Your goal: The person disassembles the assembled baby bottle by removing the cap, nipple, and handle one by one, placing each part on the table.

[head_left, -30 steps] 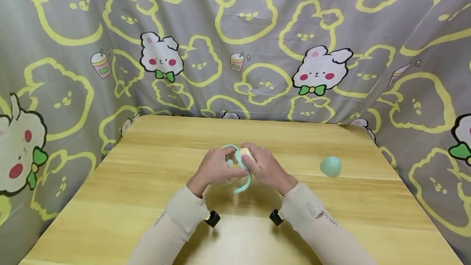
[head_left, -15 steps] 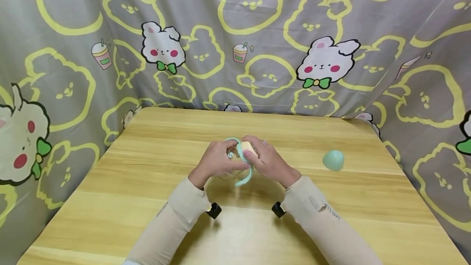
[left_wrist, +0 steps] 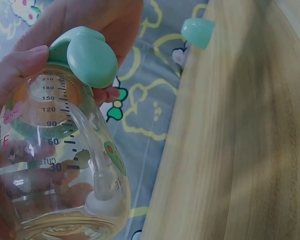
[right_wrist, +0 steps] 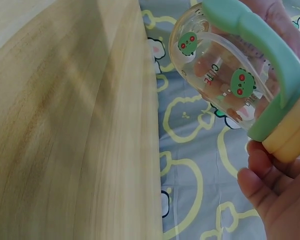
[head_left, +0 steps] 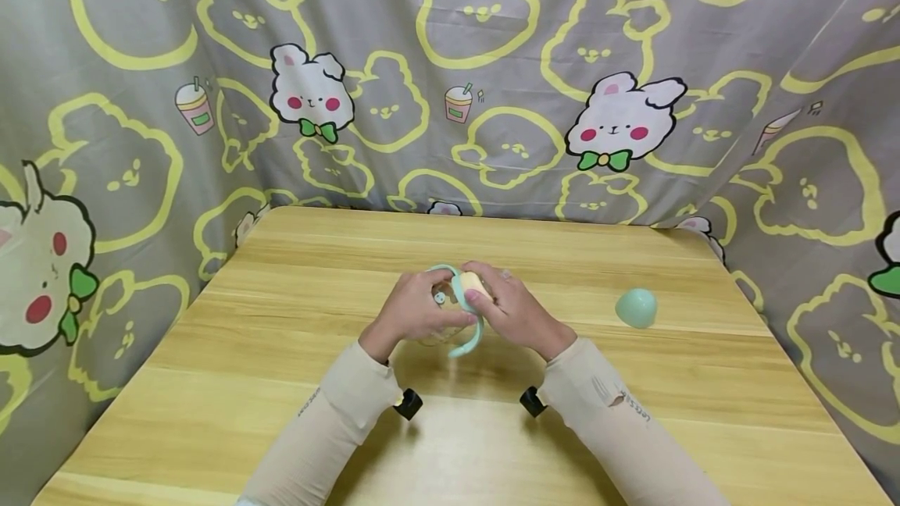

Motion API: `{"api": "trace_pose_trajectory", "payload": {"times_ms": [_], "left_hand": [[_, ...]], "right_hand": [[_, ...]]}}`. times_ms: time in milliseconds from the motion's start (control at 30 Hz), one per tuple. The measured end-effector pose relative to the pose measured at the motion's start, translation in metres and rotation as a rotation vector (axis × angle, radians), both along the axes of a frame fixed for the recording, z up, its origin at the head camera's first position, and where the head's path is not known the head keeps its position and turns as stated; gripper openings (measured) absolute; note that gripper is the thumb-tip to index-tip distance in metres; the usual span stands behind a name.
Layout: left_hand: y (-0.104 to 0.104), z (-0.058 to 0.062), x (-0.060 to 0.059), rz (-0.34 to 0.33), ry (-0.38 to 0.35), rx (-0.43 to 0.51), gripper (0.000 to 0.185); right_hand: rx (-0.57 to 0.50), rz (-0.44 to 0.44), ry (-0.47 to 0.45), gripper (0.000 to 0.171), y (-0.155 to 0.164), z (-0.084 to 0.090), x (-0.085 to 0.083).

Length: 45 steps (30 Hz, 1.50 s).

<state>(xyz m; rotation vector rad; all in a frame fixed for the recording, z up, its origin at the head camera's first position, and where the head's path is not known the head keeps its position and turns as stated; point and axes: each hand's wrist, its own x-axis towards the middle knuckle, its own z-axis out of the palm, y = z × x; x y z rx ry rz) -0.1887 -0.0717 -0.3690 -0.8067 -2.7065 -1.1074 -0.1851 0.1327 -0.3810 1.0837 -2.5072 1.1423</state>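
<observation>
A clear baby bottle (head_left: 444, 318) with mint green handles (head_left: 466, 340) and a yellow collar (head_left: 473, 285) is held over the middle of the wooden table (head_left: 281, 381). My left hand (head_left: 415, 311) grips the bottle's clear body (left_wrist: 60, 165). My right hand (head_left: 508, 307) wraps its fingers round the yellow collar (right_wrist: 290, 140) at the top. In the right wrist view the green handle (right_wrist: 255, 35) arches over the clear body (right_wrist: 215, 75). A mint green cap (head_left: 636, 308) lies on the table to the right, apart from both hands.
A grey curtain (head_left: 492, 76) printed with yellow and white rabbits hangs round the table on the back and both sides. The green cap (left_wrist: 197, 31) shows near the table's edge in the left wrist view. Bare wood lies in front of my arms.
The two hands stay on the bottle in much the same hold. The head view shifted slightly between the oldest frame and now.
</observation>
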Motion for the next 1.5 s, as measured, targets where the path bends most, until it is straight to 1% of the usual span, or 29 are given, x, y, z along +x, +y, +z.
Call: {"api": "trace_pose_trajectory", "payload": {"times_ms": [200,400,500,600,800,1000,1300,1500], "left_hand": [[-0.0004,0.0008,-0.001,-0.004,0.007,-0.004,0.042],[-0.0013,0.0001,-0.0008,-0.019,-0.006,0.011,0.04],[-0.0014,-0.0004,-0.0008,-0.021,-0.001,0.016,0.04],[-0.0016,-0.0006,-0.0005,-0.012,0.012,0.014,0.04],[-0.0022,-0.002,-0.0002,0.001,0.014,0.008,0.04],[-0.0031,-0.0019,0.0,0.015,0.028,-0.007,0.041],[-0.0031,-0.0023,0.0009,-0.004,0.028,-0.005,0.041],[-0.003,-0.003,0.001,-0.002,0.037,-0.005,0.041]], "right_hand": [[0.012,0.002,0.003,0.04,0.0015,0.0006,-0.0014],[0.021,-0.01,0.029,0.042,0.0023,0.0003,-0.0015],[0.024,-0.015,0.035,0.043,0.0024,0.0004,-0.0013],[0.02,-0.003,0.031,0.043,0.0024,-0.0002,-0.0017],[0.016,0.018,0.048,0.042,0.0019,-0.0015,-0.0035],[0.023,0.013,0.053,0.041,0.0013,-0.0024,-0.0047],[-0.003,0.042,0.076,0.04,0.0018,-0.003,-0.0029],[-0.013,0.065,0.078,0.041,0.0026,-0.0055,-0.0041]]}}
